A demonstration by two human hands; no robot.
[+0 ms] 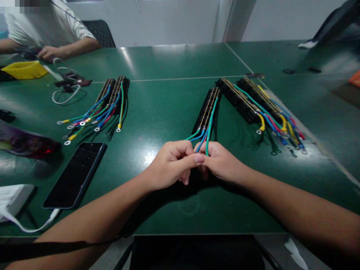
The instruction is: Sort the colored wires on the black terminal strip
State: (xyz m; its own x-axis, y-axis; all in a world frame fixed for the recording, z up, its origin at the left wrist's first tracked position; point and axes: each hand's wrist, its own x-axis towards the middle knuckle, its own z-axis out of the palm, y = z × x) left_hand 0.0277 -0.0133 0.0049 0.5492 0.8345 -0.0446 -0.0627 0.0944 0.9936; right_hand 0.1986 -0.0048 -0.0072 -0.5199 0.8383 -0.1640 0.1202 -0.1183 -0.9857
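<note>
My left hand (176, 161) and my right hand (219, 161) meet at the middle of the table's near side, thumbs close together. Both are closed around the ends of green and blue wires (209, 125), whose tips are hidden in my fingers. These wires run from a long black terminal block (206, 107) with brass-coloured strips, lying on the table just beyond my hands. Two similar blocks (239, 99) lie to the right, with yellow, blue, green and red wires ending in ring lugs. Another pair of wired blocks (114, 92) lies to the left, ring lugs toward me.
On the left of the green table (157, 112) are a phone (75, 174) with a white cable, a white box (14, 200) and a dark bottle (26, 142). Farther back sits a yellow tray (25, 70). Across the table, a person's hand (50, 53) rests near dark objects.
</note>
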